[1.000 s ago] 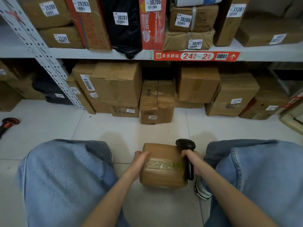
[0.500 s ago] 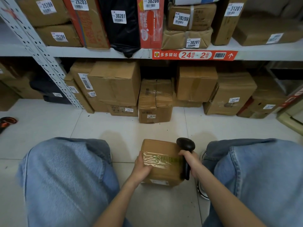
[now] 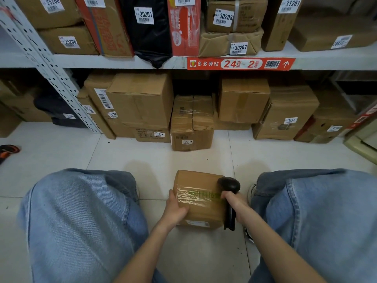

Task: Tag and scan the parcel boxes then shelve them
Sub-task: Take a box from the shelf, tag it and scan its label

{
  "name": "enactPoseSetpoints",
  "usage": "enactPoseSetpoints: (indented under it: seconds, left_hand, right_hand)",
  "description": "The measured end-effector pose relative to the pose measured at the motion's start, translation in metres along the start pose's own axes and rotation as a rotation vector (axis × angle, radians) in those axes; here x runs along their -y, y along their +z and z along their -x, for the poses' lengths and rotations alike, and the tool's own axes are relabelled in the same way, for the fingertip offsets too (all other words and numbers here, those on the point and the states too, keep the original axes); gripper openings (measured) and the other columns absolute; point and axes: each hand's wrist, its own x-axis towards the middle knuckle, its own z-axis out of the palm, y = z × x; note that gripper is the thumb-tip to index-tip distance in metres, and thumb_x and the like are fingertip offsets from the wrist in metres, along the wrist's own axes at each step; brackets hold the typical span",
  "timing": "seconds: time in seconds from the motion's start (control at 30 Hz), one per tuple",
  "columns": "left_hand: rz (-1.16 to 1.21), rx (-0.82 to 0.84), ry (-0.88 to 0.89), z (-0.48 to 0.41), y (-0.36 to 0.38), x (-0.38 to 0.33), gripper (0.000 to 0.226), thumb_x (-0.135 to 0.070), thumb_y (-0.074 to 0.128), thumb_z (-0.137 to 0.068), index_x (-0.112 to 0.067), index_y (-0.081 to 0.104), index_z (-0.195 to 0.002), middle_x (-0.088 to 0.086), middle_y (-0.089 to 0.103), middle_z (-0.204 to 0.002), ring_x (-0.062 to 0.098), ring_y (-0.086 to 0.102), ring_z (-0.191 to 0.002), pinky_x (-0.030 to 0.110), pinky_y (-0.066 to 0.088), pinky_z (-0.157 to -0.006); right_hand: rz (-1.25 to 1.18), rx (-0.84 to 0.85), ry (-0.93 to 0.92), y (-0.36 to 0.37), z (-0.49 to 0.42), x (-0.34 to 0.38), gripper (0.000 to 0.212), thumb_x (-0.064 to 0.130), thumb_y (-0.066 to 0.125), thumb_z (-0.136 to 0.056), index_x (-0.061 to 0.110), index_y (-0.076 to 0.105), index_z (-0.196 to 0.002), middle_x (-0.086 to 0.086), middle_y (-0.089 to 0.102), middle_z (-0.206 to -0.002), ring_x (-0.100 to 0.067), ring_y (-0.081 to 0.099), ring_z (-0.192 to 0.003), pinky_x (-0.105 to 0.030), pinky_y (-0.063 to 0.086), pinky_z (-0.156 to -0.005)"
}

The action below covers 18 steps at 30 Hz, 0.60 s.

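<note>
A small brown parcel box [image 3: 199, 198] with clear tape across its top sits on the white tile floor between my knees. A white label shows on its near lower face. My left hand [image 3: 175, 210] grips the box's left near corner. My right hand [image 3: 234, 203] holds a black handheld scanner [image 3: 229, 198] by its handle, pressed against the box's right side, the scanner head over the box's far right corner.
White metal shelves [image 3: 122, 62] stand ahead, packed with tagged cardboard boxes above and on the floor below. A red shelf label [image 3: 240, 63] marks the upper shelf. A black-and-orange tool [image 3: 8, 150] lies on the floor at the far left. My jeans-clad knees flank the box.
The box has tipped toward me, showing more of its taped top and a label on the near face. My left hand slid from its side to the near left corner.
</note>
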Motion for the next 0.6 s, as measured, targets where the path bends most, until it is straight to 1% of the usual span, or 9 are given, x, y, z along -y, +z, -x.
enactPoseSetpoints:
  seconds: [0.03, 0.13, 0.2, 0.27, 0.3, 0.37, 0.4, 0.47, 0.6]
  left_hand:
    - [-0.001, -0.001, -0.002, 0.0014, 0.0002, -0.0012, 0.056, -0.009, 0.058, -0.078, -0.020, 0.032, -0.127, 0.005, 0.055, -0.122, 0.023, 0.053, -0.114, 0.040, 0.045, -0.101]
    - [-0.016, 0.018, -0.012, -0.0007, 0.0012, 0.0016, 0.059, -0.010, 0.059, -0.078, -0.018, 0.033, -0.130, 0.005, 0.055, -0.121, 0.022, 0.054, -0.112, 0.039, 0.046, -0.100]
    - [-0.020, 0.022, -0.010, -0.0032, 0.0021, 0.0042, 0.065, -0.011, 0.060, -0.077, -0.016, 0.030, -0.135, 0.004, 0.054, -0.122, 0.021, 0.053, -0.113, 0.036, 0.046, -0.099]
    - [-0.008, 0.020, -0.025, -0.0028, 0.0020, 0.0038, 0.073, -0.016, 0.060, -0.073, -0.016, 0.028, -0.138, 0.004, 0.053, -0.124, 0.021, 0.053, -0.114, 0.037, 0.046, -0.099]
    - [0.006, 0.013, -0.032, -0.0025, 0.0020, 0.0036, 0.069, -0.015, 0.060, -0.074, -0.017, 0.030, -0.135, 0.003, 0.054, -0.123, 0.021, 0.053, -0.113, 0.035, 0.046, -0.098]
    - [0.031, 0.002, -0.045, -0.0017, 0.0010, 0.0012, 0.053, -0.007, 0.058, -0.081, -0.021, 0.032, -0.126, 0.000, 0.055, -0.117, 0.020, 0.054, -0.109, 0.030, 0.046, -0.092]
    - [0.039, -0.003, -0.047, -0.0025, 0.0005, 0.0009, 0.051, -0.005, 0.057, -0.083, -0.023, 0.032, -0.123, -0.001, 0.054, -0.115, 0.019, 0.053, -0.108, 0.029, 0.045, -0.091]
    - [0.039, -0.002, -0.047, -0.0041, 0.0011, 0.0019, 0.051, -0.005, 0.057, -0.084, -0.025, 0.031, -0.123, -0.001, 0.054, -0.115, 0.019, 0.053, -0.108, 0.030, 0.045, -0.090]
    - [0.047, -0.012, -0.051, -0.0035, 0.0028, 0.0014, 0.056, -0.006, 0.059, -0.082, -0.019, 0.033, -0.129, 0.003, 0.055, -0.118, 0.021, 0.054, -0.108, 0.031, 0.047, -0.090]
  right_hand:
    - [0.004, 0.004, 0.003, 0.0005, 0.0000, -0.0010, 0.026, 0.014, 0.058, -0.082, 0.010, 0.054, -0.107, -0.015, 0.058, -0.106, -0.033, 0.054, -0.103, -0.045, 0.047, -0.094]
    - [0.017, 0.014, 0.001, 0.0016, 0.0015, -0.0024, 0.025, 0.015, 0.057, -0.083, 0.011, 0.053, -0.108, -0.014, 0.057, -0.107, -0.032, 0.053, -0.105, -0.044, 0.046, -0.094]
    - [0.031, 0.013, -0.006, 0.0017, 0.0017, -0.0023, 0.024, 0.015, 0.057, -0.084, 0.012, 0.052, -0.108, -0.013, 0.056, -0.107, -0.031, 0.052, -0.104, -0.043, 0.045, -0.094]
    - [0.042, 0.022, -0.003, 0.0015, 0.0016, -0.0028, 0.024, 0.014, 0.057, -0.084, 0.012, 0.052, -0.108, -0.012, 0.055, -0.105, -0.030, 0.051, -0.102, -0.041, 0.045, -0.091]
    - [0.043, 0.030, 0.000, 0.0016, 0.0024, -0.0027, 0.024, 0.014, 0.057, -0.085, 0.012, 0.051, -0.108, -0.011, 0.054, -0.103, -0.029, 0.051, -0.100, -0.040, 0.044, -0.088]
    - [0.042, 0.042, 0.003, 0.0015, 0.0026, -0.0025, 0.023, 0.012, 0.056, -0.085, 0.012, 0.050, -0.107, -0.011, 0.053, -0.102, -0.028, 0.050, -0.098, -0.038, 0.043, -0.085]
    - [0.040, 0.047, 0.001, 0.0012, 0.0024, -0.0026, 0.022, 0.012, 0.056, -0.086, 0.012, 0.050, -0.107, -0.011, 0.053, -0.102, -0.028, 0.050, -0.097, -0.037, 0.042, -0.084]
    - [0.038, 0.049, 0.000, 0.0009, 0.0025, -0.0030, 0.022, 0.012, 0.055, -0.086, 0.012, 0.050, -0.107, -0.012, 0.054, -0.104, -0.028, 0.050, -0.098, -0.038, 0.042, -0.085]
    - [0.039, 0.044, -0.009, 0.0010, 0.0006, -0.0056, 0.024, 0.011, 0.056, -0.085, 0.011, 0.052, -0.109, -0.011, 0.054, -0.100, -0.030, 0.051, -0.100, -0.041, 0.044, -0.089]
